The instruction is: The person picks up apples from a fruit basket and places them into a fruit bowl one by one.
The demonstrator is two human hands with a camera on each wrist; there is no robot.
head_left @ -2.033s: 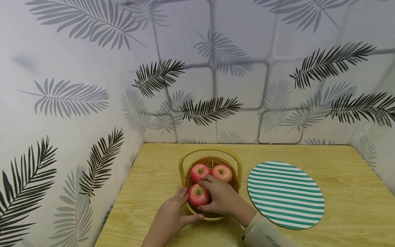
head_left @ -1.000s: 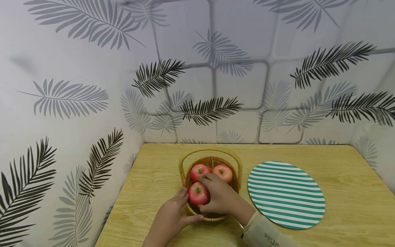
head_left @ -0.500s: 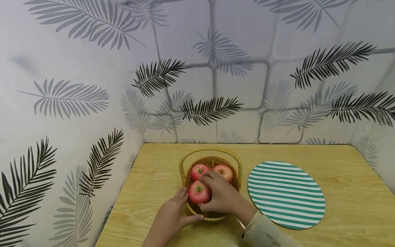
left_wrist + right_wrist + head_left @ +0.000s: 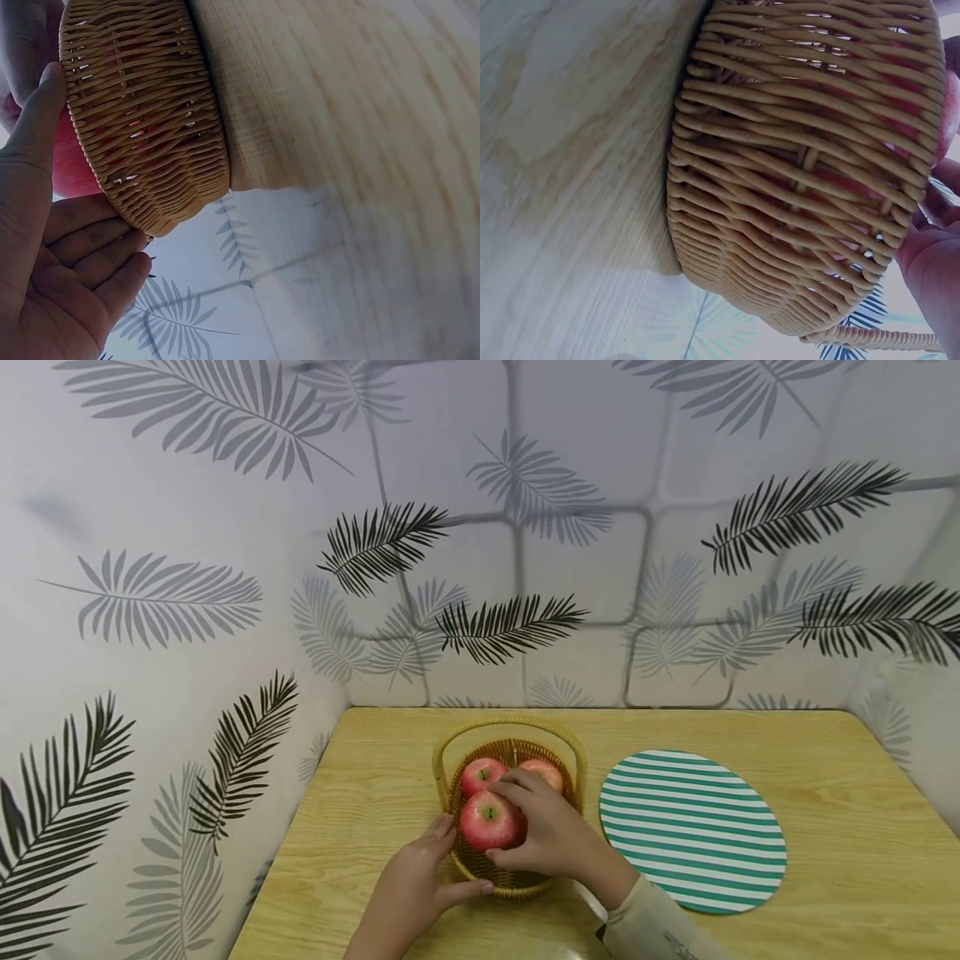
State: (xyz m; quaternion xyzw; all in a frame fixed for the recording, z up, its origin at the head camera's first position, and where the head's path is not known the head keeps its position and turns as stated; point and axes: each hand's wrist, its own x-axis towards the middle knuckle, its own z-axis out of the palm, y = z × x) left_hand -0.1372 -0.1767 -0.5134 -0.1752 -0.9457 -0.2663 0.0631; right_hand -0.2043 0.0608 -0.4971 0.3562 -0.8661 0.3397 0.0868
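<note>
At the left of the head view the left hand (image 4: 416, 885) rests against the near-left wall of the wicker basket (image 4: 525, 881), fingers straight and lightly spread along the weave, thumb lying out under the rim; nothing is pinched in its grip; the left wrist view shows what the head view cannot: the palm and straight fingers (image 4: 86, 240) of the left hand (image 4: 45, 262) flat against the outside of the basket (image 4: 150, 112), red fruit glowing through the gaps in the weave, and the basket's base sitting on the wooden counter (image 4: 360, 112).

In the middle, the basket stands on the counter (image 4: 360, 793) near its left half, its arched handle (image 4: 510, 724) upright over three red apples; the front apple (image 4: 489, 820) sits raised at the near rim, stalk end up; the right hand (image 4: 551, 835) curls round its right side, fingers over the top and thumb below, so its grip is closed on that apple; two more apples (image 4: 480, 775) lie behind it in the basket, the right one partly hidden by the fingers.

The right wrist view gives only the outside of the basket (image 4: 802, 165) from low down, with the edge of the right hand (image 4: 934, 270) at the far right and a sliver of apple (image 4: 951, 112) above the rim; the grip itself is out of sight there.

To the right, a round mat with green and white stripes (image 4: 693, 828) lies flat on the counter, just beside the basket without touching it; a pale sleeve (image 4: 652, 927) covers the right forearm.
</note>
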